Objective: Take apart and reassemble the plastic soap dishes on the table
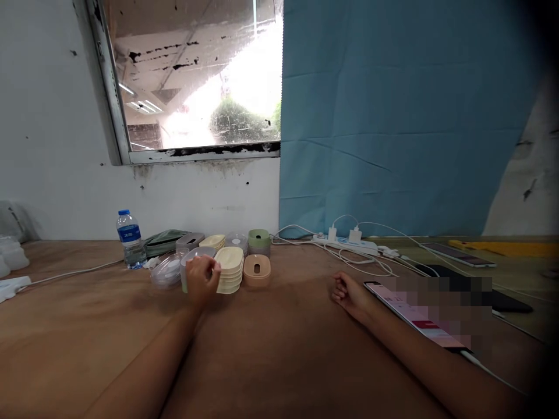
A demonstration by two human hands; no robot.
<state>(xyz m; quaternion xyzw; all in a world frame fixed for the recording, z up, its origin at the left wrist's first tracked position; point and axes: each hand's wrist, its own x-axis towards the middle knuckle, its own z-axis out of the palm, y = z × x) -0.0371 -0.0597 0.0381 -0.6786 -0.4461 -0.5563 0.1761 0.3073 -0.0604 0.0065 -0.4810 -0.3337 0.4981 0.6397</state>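
My left hand (203,280) is over the left side of a stack of cream oval lids (230,260), in front of a grey container (197,252). Its fingers are curled, and what they hold, if anything, is hidden. Just right of the stack sits a peach oval piece (257,271) with a dark slot in its top. Behind it is a green slotted piece (259,237) on a grey one. My right hand (348,295) rests on the table with fingers loosely closed and nothing visible in them, beside a phone with a lit screen (410,311).
Clear plastic pieces (167,271) lie left of the stack, near a water bottle (131,240) and a dark green pouch (163,242). A white power strip (345,243) with tangled cables runs along the wall. Another phone (458,254) lies at the far right of the table (279,349).
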